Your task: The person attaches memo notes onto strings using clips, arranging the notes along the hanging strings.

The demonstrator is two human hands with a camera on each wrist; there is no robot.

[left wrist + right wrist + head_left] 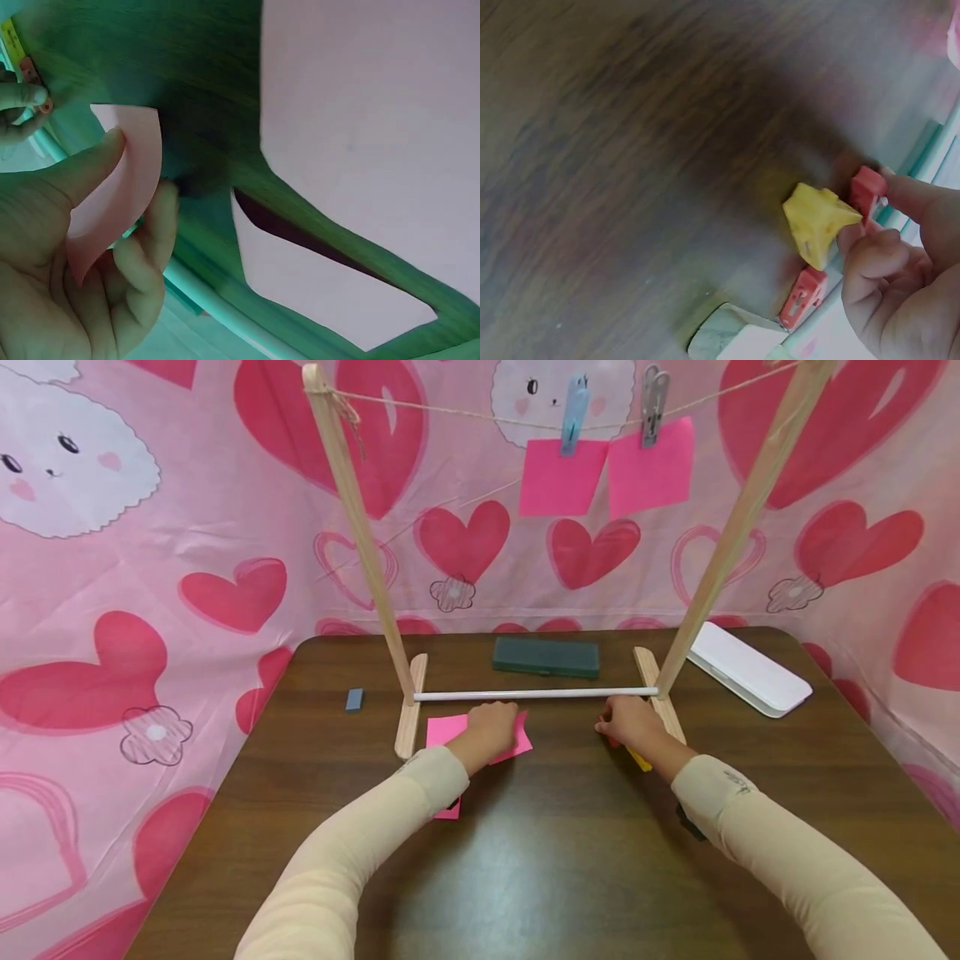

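Note:
My left hand (pixel 491 732) pinches a small pink paper sheet (pixel 142 157), which bends between thumb and fingers. More pink sheets (pixel 444 729) lie on the table around and under that hand, and two show close up in the left wrist view. On the right, my right hand (pixel 633 722) holds a red clothespin (pixel 865 189) between thumb and fingertips, low over the table. Beside its fingers are a yellow clothespin (pixel 814 221) and another red clothespin (pixel 804 297).
A wooden frame (pixel 362 535) stands on the table with a white crossbar (pixel 525 695). Two pink sheets (pixel 562 481) hang from its string by a blue clothespin (pixel 575 414) and a grey clothespin (pixel 654 406). Behind are a dark green case (pixel 546 657) and a white case (pixel 750 668); a blue-grey block (pixel 354 699) lies left.

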